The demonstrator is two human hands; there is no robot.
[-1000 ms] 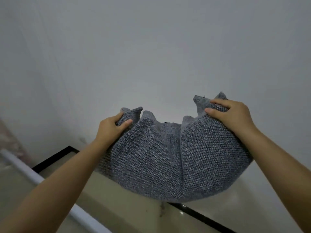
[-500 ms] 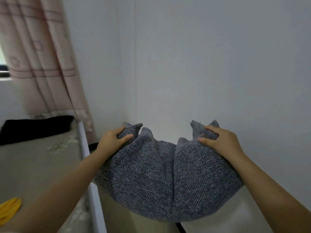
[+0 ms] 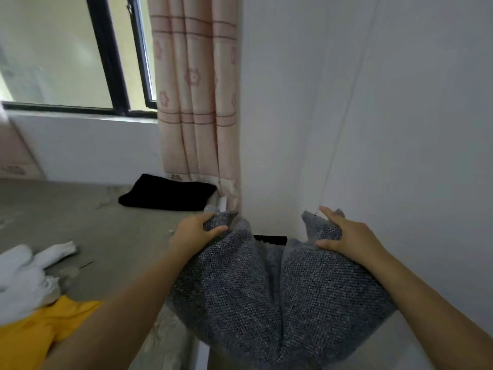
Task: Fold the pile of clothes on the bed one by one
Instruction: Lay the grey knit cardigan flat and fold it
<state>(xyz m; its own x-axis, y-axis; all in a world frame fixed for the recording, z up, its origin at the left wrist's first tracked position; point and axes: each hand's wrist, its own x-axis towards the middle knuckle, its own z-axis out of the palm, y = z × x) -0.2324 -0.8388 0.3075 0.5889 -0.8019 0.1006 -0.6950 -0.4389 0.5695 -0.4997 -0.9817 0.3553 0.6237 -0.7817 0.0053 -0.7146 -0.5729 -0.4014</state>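
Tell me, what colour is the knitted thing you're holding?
Speckled grey knitted garment, clearest in the head view.

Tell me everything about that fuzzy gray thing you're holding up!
The gray knit garment looks thick and coarse, in speckled dark and light gray yarn. It hangs in the air, off the right edge of the bed, near the white wall, sagging in the middle with a deep crease between two bulging halves. The left hand grips one top corner and the right hand grips the other. What kind of garment it is cannot be told.
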